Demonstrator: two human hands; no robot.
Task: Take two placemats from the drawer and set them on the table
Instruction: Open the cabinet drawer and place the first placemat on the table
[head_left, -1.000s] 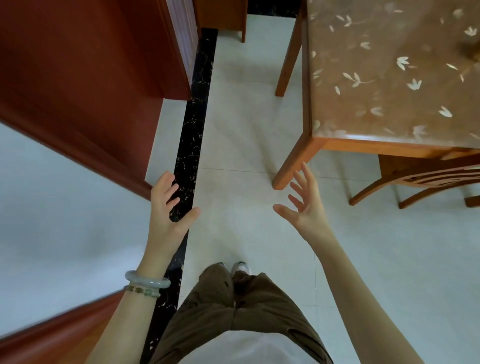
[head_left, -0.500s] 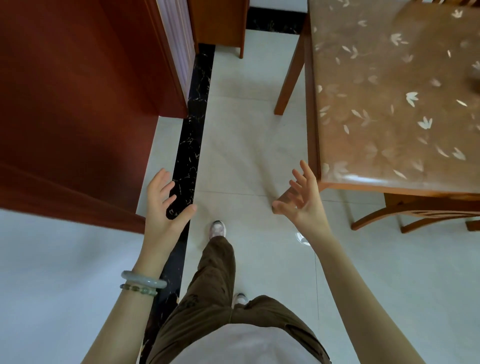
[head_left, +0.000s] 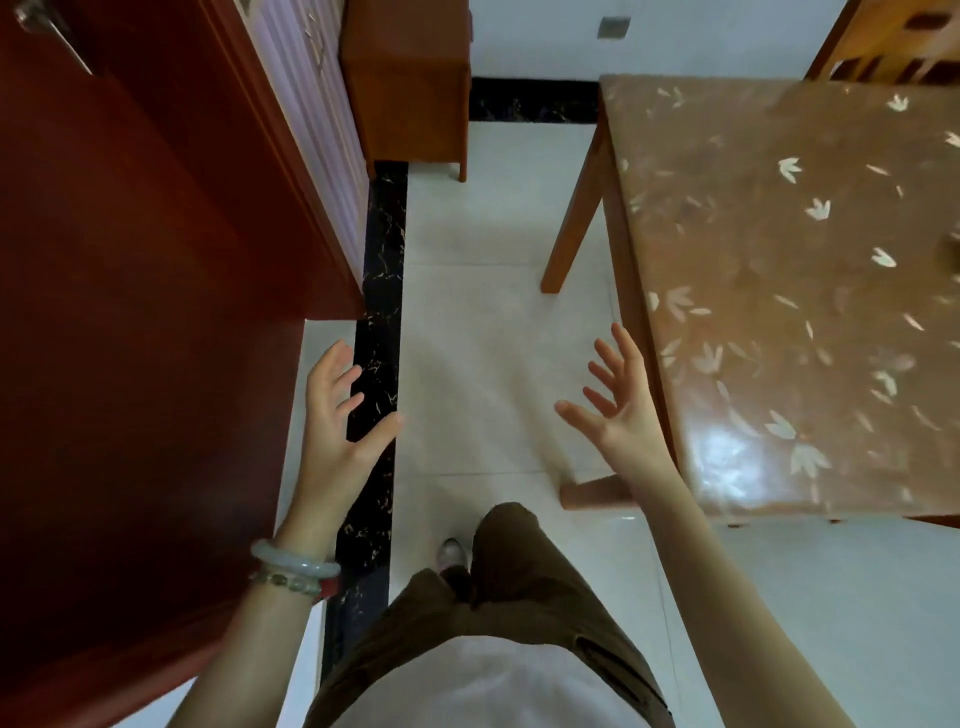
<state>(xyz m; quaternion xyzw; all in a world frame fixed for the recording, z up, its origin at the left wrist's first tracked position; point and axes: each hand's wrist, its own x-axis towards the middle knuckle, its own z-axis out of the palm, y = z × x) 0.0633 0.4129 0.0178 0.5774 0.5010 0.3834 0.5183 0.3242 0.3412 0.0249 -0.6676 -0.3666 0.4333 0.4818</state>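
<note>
no placemats show. the table (head_left: 779, 291) with a leaf pattern stands on the right. the right hand (head_left: 621, 410) is spread wide and bare beside its edge. the left hand (head_left: 332, 421) is spread too, near the red door (head_left: 130, 312).

A dark red wooden door (head_left: 130, 312) fills the left side, with a metal handle (head_left: 47, 31) at its top corner. Beside it runs a pale ribbed panel (head_left: 311, 119). A small brown wooden cabinet (head_left: 410, 83) stands against the far wall. The floor is of pale glossy tiles (head_left: 483, 312), crossed by a black marbled strip (head_left: 379, 322) that runs along the door side. At the top right, part of a wooden chair (head_left: 893, 36) shows.
</note>
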